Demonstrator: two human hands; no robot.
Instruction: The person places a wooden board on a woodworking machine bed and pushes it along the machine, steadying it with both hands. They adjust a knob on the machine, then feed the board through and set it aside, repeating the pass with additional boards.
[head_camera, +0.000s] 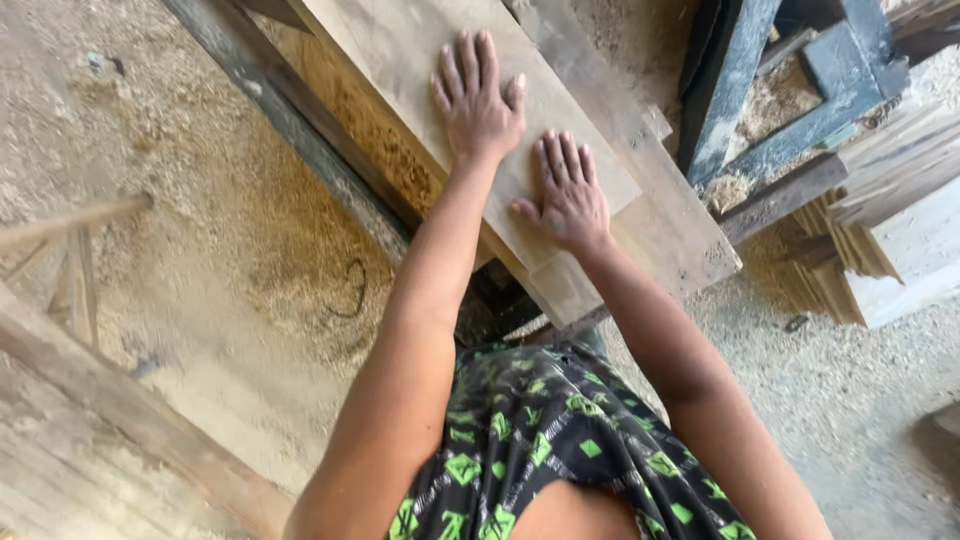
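Both hands lie flat, fingers spread, gripping nothing. The left hand presses palm-down on a pale wooden board, further up its length; the right hand rests on the same board nearer its near end. The board lies on a wider plank atop the counter, along its dark edge. Sawdust covers the floor. A blue-grey wooden frame stands beyond the counter's right corner.

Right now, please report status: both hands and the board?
Left hand flat, open on the wooden board. Right hand flat beside it, same board. Nothing on the board ahead of the hands.
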